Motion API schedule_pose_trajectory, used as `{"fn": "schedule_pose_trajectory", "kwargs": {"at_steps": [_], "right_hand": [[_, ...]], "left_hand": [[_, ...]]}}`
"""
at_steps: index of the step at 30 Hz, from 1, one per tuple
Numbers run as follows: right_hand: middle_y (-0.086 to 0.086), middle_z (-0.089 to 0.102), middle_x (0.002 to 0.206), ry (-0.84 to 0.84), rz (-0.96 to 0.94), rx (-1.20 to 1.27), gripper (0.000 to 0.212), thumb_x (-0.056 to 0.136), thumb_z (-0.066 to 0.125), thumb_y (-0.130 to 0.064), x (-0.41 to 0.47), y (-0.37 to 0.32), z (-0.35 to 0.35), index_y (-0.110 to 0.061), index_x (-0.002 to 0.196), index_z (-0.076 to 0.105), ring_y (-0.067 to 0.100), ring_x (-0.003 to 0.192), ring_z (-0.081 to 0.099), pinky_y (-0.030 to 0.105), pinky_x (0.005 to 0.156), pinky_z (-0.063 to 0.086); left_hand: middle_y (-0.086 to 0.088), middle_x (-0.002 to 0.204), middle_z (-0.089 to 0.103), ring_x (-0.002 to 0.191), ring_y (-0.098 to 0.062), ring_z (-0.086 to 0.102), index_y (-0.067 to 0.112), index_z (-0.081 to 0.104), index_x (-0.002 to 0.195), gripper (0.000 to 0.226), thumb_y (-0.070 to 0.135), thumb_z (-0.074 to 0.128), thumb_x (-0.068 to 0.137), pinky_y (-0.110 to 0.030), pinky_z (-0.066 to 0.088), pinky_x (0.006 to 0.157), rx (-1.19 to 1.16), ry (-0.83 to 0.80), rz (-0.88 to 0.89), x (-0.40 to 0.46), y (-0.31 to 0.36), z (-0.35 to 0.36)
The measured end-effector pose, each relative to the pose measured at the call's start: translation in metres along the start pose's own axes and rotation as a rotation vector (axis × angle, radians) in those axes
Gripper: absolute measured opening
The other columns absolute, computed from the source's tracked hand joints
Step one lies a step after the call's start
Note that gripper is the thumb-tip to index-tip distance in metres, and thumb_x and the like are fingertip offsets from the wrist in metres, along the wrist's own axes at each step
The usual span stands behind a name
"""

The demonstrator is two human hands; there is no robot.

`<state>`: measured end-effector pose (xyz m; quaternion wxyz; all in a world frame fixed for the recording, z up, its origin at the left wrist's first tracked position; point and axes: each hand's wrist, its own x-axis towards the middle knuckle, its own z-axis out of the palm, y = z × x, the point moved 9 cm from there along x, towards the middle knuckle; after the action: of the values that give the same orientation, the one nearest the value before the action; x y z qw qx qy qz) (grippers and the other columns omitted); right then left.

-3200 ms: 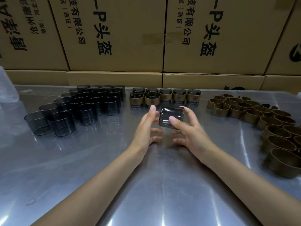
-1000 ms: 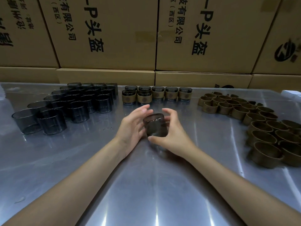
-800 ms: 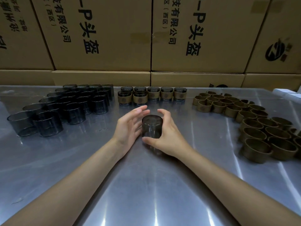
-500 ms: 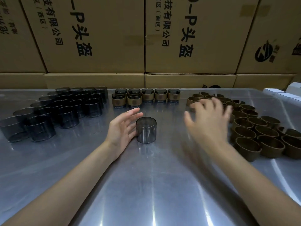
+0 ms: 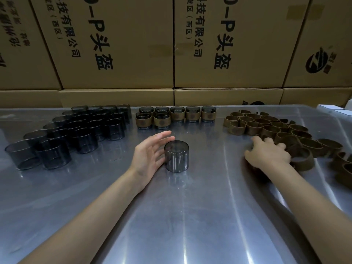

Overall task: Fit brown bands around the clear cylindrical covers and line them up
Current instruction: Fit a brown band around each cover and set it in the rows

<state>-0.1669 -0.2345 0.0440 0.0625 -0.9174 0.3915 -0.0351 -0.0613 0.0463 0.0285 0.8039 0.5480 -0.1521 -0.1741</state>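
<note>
One bare cover [image 5: 176, 156] stands closed end up mid-bench, your left hand [image 5: 150, 155] flat beside it, fingers straight, steadying. Your right hand [image 5: 266, 153] reaches the brown bands [image 5: 270, 130], fingers curling; whether they grip one, I can't tell.

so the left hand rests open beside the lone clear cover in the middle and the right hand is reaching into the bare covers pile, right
Not quite. The head view shows the right hand reaching into the pile of brown bands, not the bare covers, which sit on the far left. The rest holds: the left hand rests open beside the lone clear cover.
</note>
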Motion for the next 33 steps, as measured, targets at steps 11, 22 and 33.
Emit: {"fn": "schedule_pose_trajectory", "kwargs": {"at_steps": [11, 22, 33], "right_hand": [[0.013, 0.035, 0.146, 0.02, -0.105, 0.083, 0.056, 0.097, 0.048, -0.042, 0.021, -0.051, 0.006, -0.026, 0.147, 0.029, 0.04, 0.132, 0.03, 0.044, 0.085, 0.041], [0.014, 0.042, 0.147, 0.055, -0.118, -0.091, 0.041, 0.101, 0.039, -0.03, 0.026, -0.061, -0.005, -0.012, 0.136, 0.051, 0.037, 0.141, 0.026, 0.06, 0.115, 0.0], [0.005, 0.065, 0.091, 0.706, -0.849, 0.552, 0.012, 0.088, 0.061, 0.001, -0.074, -0.125, -0.082, -0.008, 0.095, 0.065, 0.021, 0.083, 0.058, 0.036, 0.077, 0.046]], "left_hand": [[-0.004, 0.117, 0.071, 0.11, -0.019, 0.064, 0.016, 0.067, 0.115, 0.053, 0.038, 0.055, 0.068, -0.033, 0.048, 0.095, 0.019, -0.025, 0.0, 0.0, 0.0, 0.003], [-0.005, 0.119, 0.07, 0.107, -0.016, 0.063, 0.018, 0.068, 0.113, 0.04, 0.033, 0.052, 0.079, -0.033, 0.045, 0.098, 0.07, -0.021, 0.007, -0.001, 0.0, 0.004], [0.0, 0.119, 0.067, 0.12, -0.019, 0.057, 0.023, 0.066, 0.111, 0.028, 0.031, 0.043, 0.097, -0.041, 0.037, 0.109, 0.173, 0.063, 0.095, -0.005, 0.007, 0.002]]}}
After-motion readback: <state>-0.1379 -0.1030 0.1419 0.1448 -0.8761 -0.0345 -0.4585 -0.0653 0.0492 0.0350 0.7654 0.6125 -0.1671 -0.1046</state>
